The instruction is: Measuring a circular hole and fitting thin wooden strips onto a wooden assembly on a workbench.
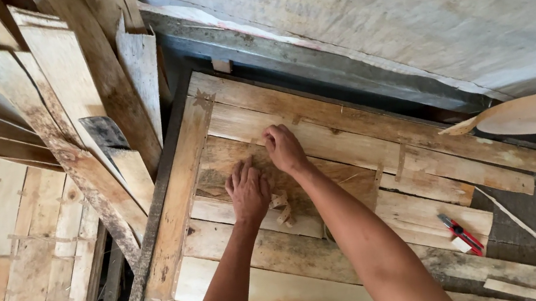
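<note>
Head camera looks down on a broad sheet of patched wood veneer lying flat on a work surface, made of pale and brown strips laid side by side. Behind it runs a grey rough wall, and to the left a stack of long planks leans upward, with more veneer sheets lying flat below them. At the right edge a rounded wooden piece juts in. On the sheet's right part lies a red and black utility knife, well apart from both hands. The left hand lies flat, palm down, fingers spread slightly, pressing on the sheet's darker central strip and holding nothing. The right hand rests just beyond it, fingers curled down onto the same strip; whether it pinches anything I cannot tell. Small wood scraps sit just beside the left hand's wrist.
</note>
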